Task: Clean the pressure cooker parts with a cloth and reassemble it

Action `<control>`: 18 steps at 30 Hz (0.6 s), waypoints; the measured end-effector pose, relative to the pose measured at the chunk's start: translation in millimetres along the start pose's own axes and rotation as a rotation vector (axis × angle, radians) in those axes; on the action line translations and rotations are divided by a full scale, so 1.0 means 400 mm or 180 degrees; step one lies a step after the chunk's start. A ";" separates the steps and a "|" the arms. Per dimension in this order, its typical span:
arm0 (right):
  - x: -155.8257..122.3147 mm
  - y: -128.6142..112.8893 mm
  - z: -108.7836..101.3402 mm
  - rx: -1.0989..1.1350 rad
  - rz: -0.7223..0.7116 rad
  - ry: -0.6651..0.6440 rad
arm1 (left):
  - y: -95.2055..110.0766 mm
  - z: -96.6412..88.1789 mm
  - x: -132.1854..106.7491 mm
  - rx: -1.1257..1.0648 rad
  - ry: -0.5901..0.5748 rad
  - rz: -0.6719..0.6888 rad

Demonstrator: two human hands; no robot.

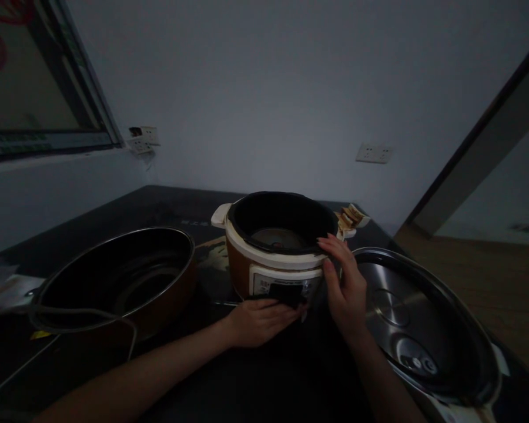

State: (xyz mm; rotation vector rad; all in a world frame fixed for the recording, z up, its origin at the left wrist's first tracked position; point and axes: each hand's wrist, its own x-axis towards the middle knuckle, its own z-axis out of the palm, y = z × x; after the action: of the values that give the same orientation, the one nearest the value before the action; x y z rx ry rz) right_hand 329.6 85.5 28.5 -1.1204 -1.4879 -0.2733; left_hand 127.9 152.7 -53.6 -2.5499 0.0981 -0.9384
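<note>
An electric cooker body (pixel 238 252), with a brown shell, white rim and black inner pot, stands lidless in the middle of the view. My left hand (pixel 258 322) lies with its fingers straight and together across the lower front, just under the control panel (pixel 286 289). At the cooker's right front, my right hand (pixel 346 285) has its fingertips over the rim and its thumb against the outer side. Inside the inner pot (pixel 277 238), the bottom looks lighter and round. A worn, brown-stained hinge piece (pixel 351 217) sticks out at the back right.
Left of the cooker is a large dark pan (pixel 171 294) with a grey cord (pixel 88 311) across its front. A round lid (pixel 405 305), metal inner side up, lies at the right. Wall sockets (pixel 374 154) are behind the black tabletop (pixel 264 382). A window (pixel 39 88) is at left.
</note>
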 end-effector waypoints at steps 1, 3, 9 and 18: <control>0.000 0.000 0.000 0.0002 -0.0004 -0.0007 | 0.008 0.004 -0.008 -0.0122 -0.0119 0.0050; -0.001 0.000 0.000 0.0005 -0.0001 -0.0027 | 0.021 0.003 -0.015 -0.0244 -0.0274 0.0120; -0.003 0.006 -0.004 0.0040 0.0053 -0.0079 | 0.031 -0.030 0.011 -0.0300 -0.0493 -0.0457; -0.006 0.013 -0.011 0.0120 0.0023 -0.0218 | 0.045 -0.013 0.111 0.0169 0.0974 -0.2491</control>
State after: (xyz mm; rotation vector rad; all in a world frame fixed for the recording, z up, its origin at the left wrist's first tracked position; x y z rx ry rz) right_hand 336.2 83.9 25.5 -1.1143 -1.5430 -0.2028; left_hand 160.3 125.1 -30.6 -2.3749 -0.8773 -1.5681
